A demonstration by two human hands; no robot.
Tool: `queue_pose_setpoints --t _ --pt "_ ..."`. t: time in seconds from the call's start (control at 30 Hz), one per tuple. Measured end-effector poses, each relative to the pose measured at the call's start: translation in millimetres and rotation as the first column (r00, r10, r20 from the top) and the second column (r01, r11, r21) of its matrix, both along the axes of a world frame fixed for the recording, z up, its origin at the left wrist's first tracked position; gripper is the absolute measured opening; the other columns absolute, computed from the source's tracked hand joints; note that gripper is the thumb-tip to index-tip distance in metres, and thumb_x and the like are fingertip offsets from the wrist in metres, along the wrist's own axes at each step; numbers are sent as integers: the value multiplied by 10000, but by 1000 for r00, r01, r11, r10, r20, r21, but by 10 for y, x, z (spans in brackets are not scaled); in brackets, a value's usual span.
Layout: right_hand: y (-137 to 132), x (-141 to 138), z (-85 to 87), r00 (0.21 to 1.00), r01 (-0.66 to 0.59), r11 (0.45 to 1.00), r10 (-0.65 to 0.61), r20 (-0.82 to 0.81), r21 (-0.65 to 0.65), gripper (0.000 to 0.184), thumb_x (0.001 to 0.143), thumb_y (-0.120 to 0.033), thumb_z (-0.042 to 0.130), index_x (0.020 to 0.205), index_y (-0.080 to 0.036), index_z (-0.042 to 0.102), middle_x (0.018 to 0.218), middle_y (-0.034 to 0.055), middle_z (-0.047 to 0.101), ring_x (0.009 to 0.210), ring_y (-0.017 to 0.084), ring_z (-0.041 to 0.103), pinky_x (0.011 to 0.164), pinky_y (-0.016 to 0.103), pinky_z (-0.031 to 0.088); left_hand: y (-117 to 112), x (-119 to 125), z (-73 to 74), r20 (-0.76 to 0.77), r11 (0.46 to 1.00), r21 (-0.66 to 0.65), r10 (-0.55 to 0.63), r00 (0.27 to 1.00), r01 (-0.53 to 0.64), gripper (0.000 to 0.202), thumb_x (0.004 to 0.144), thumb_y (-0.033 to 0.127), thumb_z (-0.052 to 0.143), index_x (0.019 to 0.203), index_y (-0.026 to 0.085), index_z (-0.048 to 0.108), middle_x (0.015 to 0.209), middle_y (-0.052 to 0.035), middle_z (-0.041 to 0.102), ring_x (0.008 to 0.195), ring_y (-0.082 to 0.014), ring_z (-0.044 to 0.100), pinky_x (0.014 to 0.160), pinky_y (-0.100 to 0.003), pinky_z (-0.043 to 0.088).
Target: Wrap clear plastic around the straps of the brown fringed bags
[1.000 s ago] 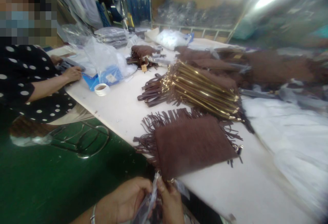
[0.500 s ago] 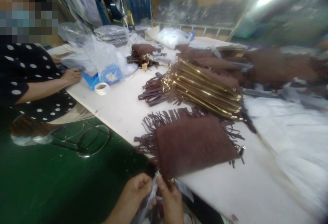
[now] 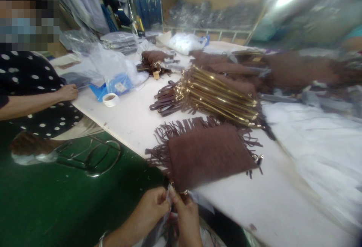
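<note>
A brown fringed bag (image 3: 209, 152) lies flat at the table's near edge, its fringe spread to the far side and both ends. At the bag's near corner, my left hand (image 3: 154, 203) is closed in a pinch on a thin, clear plastic wrapping (image 3: 160, 227). My right hand (image 3: 187, 217) is closed beside it, thumb pressed near a small gold clasp (image 3: 171, 185) on the strap end. Most of the strap is hidden under my fingers. Another piece of gold hardware (image 3: 184, 192) shows just above my right hand.
Behind the bag lies a stack of brown bags with gold zippers (image 3: 223, 92). A tape roll (image 3: 111, 100) and a blue plastic packet (image 3: 121, 84) lie to the left. A co-worker in a dotted top (image 3: 31, 77) is at the left edge. White sheeting (image 3: 316, 145) covers the right side.
My hands have drawn closer together at the bag's corner, and less of the plastic shows between them. The co-worker's hand has moved left, back from the blue packet. The view has shifted slightly.
</note>
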State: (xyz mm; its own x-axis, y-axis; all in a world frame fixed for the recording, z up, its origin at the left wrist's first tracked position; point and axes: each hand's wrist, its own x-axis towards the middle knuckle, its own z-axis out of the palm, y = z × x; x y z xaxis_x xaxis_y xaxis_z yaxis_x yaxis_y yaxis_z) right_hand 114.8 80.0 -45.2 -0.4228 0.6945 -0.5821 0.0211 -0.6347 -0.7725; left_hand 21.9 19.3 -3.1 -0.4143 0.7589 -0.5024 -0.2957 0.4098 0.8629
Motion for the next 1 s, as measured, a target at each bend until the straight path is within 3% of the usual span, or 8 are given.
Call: queue_pose_setpoints --t 0.23,0.4,0.5,0.63,0.73,0.87,1.0 --pt "-8 24 -18 995 -16 999 12 -97 -33 502 647 -580 793 864 -143 676 656 30 660 618 192 641 471 236 502 45 -18 93 271 991 12 -133 953 135 302 797 393 671 743 96 650 650 -36 586 514 -105 471 511 -215 372" --pt "16 181 34 982 -73 997 67 -177 -31 498 679 -626 749 797 -154 642 530 -24 560 429 129 536 388 219 439 -91 0 38 364 998 36 -61 929 51 299 838 375 671 807 77 665 717 -74 613 578 -118 520 595 -240 428" --pt "10 252 82 976 -54 999 54 -213 7 468 700 -607 750 679 -158 620 507 -28 537 432 91 498 413 182 416 -158 21 -4 371 997 73 -29 928 2 320 876 380 642 802 70 662 753 -99 638 600 -113 522 606 -227 417" --pt "-22 240 62 980 -12 999 3 -198 -40 463 655 -591 786 732 -160 635 522 -21 568 440 100 509 429 193 411 -156 49 -34 329 997 70 -9 944 -15 403 904 471 585 842 79 656 760 -108 651 631 -135 557 619 -234 423" --pt "-43 187 -23 992 59 994 -68 -103 -93 504 602 -613 801 736 -160 625 495 -43 529 417 91 460 398 187 346 -129 25 -87 261 999 47 -4 965 -9 435 890 528 574 864 98 636 742 -83 641 612 -141 551 608 -246 427" --pt "-40 139 -159 991 122 989 -125 -39 -86 555 508 -636 832 624 -157 575 404 -88 403 386 46 310 388 173 243 -130 -77 -181 30 994 39 -102 994 100 437 845 541 622 764 112 603 651 -19 584 549 -114 471 551 -224 366" --pt "-19 145 -249 990 130 988 -134 -46 -85 559 490 -650 821 607 -173 554 412 -90 402 390 50 296 387 186 224 -155 -168 -167 -132 977 41 -201 971 208 427 886 527 561 750 123 584 632 21 508 576 -118 436 556 -226 342"
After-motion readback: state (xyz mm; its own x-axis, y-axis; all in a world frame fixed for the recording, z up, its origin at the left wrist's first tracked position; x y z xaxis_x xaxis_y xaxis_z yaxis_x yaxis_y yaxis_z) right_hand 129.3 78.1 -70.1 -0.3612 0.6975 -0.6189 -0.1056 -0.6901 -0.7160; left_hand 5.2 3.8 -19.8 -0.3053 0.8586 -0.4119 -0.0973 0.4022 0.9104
